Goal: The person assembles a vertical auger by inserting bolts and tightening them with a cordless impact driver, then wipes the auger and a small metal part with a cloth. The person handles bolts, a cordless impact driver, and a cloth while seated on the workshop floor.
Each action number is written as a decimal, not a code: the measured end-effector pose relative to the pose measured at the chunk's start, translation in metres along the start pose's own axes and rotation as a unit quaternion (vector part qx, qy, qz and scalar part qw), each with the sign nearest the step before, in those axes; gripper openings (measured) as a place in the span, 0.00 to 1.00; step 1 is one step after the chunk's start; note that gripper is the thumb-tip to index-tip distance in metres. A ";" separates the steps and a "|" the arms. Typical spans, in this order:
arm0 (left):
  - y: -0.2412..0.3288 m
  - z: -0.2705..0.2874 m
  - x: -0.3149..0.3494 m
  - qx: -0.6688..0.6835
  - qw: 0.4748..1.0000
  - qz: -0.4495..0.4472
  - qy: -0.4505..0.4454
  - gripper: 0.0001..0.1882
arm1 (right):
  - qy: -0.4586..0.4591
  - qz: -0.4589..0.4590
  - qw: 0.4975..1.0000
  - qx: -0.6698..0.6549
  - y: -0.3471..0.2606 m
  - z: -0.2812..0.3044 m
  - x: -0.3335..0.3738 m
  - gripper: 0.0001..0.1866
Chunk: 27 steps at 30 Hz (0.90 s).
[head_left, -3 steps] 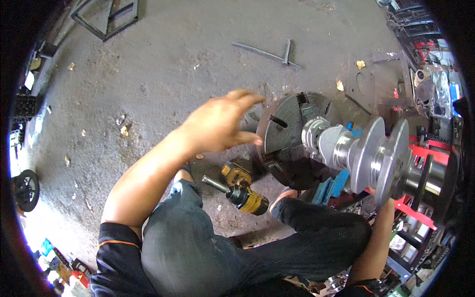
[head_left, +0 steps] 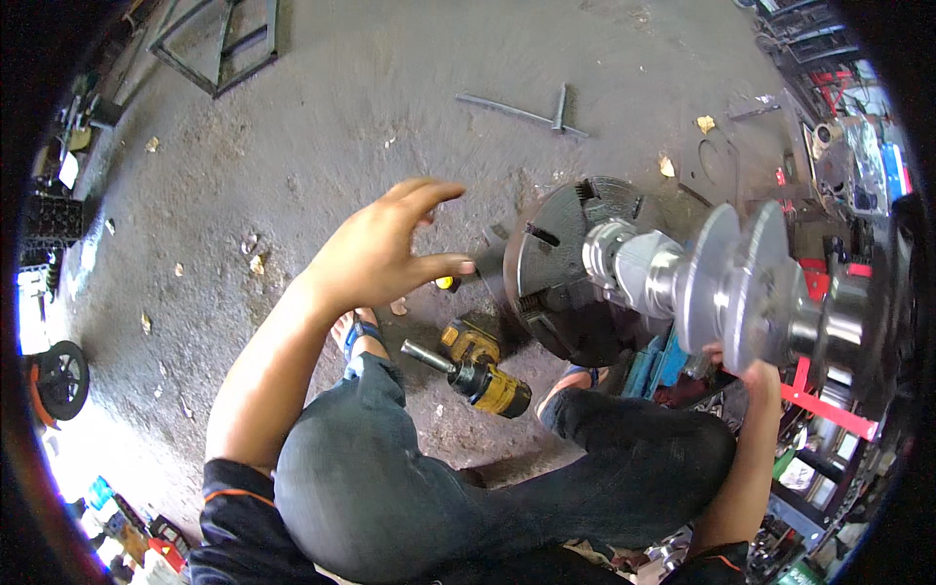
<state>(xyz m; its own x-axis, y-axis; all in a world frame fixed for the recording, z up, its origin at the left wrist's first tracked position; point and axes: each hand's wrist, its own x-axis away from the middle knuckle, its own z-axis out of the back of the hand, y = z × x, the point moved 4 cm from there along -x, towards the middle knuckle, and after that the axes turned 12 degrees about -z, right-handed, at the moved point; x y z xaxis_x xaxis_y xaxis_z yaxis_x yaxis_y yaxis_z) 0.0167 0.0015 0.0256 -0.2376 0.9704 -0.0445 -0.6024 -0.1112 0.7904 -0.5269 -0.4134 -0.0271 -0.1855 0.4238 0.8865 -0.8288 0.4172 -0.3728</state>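
My left hand (head_left: 385, 249) hovers in the air with fingers spread, holding nothing, just left of a dark round lathe chuck (head_left: 561, 263). A shiny stepped metal pulley on a shaft (head_left: 717, 283) sticks out to the right of the chuck. My right hand (head_left: 751, 375) reaches up under the pulley's rim and touches it; most of its fingers are hidden behind the metal. A yellow and black power tool (head_left: 478, 370) lies on the concrete between my feet, below my left hand.
My bent knees in dark trousers (head_left: 468, 487) fill the lower middle. A grey T-shaped bar (head_left: 531, 112) lies on the floor at the top, a metal frame (head_left: 229, 44) at the top left. Red machine parts (head_left: 829, 409) crowd the right side. A small wheel (head_left: 60, 375) sits far left.
My left hand has barely shifted, still raised with fingers spread. The right hand stays under the pulley.
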 end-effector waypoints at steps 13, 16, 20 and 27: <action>0.178 0.051 0.051 -0.097 0.991 -0.021 -0.092 0.40 | 0.119 0.138 0.972 0.148 -0.110 -0.154 0.093 0.38; 0.237 0.043 0.053 -0.109 0.978 -0.077 -0.160 0.40 | 0.127 0.107 0.977 0.132 -0.102 -0.147 0.113 0.42; 0.295 0.013 0.049 -0.126 0.947 -0.244 -0.166 0.41 | 0.168 0.151 0.962 0.156 -0.094 -0.134 0.140 0.35; 0.247 -0.051 0.046 -0.049 0.978 -0.011 -0.202 0.37 | 0.330 0.354 0.867 -0.114 -0.086 -0.136 0.193 0.29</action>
<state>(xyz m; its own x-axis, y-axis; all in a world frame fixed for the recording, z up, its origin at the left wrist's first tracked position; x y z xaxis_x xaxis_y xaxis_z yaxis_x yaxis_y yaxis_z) -0.1820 0.0074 0.1875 0.0847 0.9762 0.1996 -0.6786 -0.0901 0.7289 -0.4198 -0.2575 0.1386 -0.2000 0.9756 0.0906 -0.4901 -0.0195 -0.8715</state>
